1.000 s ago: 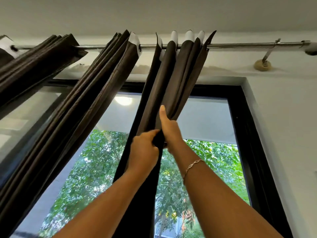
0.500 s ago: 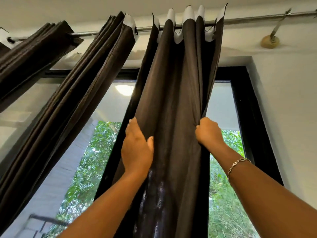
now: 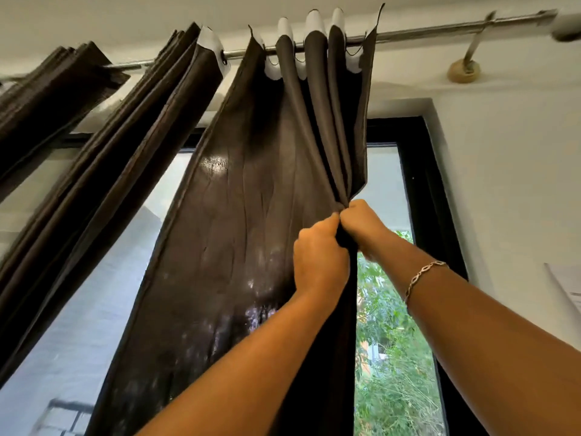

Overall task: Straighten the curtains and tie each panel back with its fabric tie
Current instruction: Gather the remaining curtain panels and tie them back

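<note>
A dark brown curtain panel (image 3: pixel 245 215) hangs from a metal rod (image 3: pixel 434 26) in front of the window, its left part spread flat and its right folds gathered. My left hand (image 3: pixel 320 256) grips the gathered folds at the panel's right edge. Touching it on the right, my right hand (image 3: pixel 361 223), a chain bracelet on its wrist, grips the same bunch of fabric. Two more bunched dark panels, one (image 3: pixel 125 165) next to it and one (image 3: pixel 47 99) at the far left, hang on the same rod. No fabric tie is in view.
A black window frame (image 3: pixel 421 190) runs down the right side, with green trees behind the glass. The rod's bracket (image 3: pixel 465 70) is fixed to the white wall at upper right. A sheet of paper (image 3: pixel 569 287) hangs on the right wall.
My left hand has moved right across the panel and now grips the folds beside my right hand. The panel's left part has spread flatter and wider.
</note>
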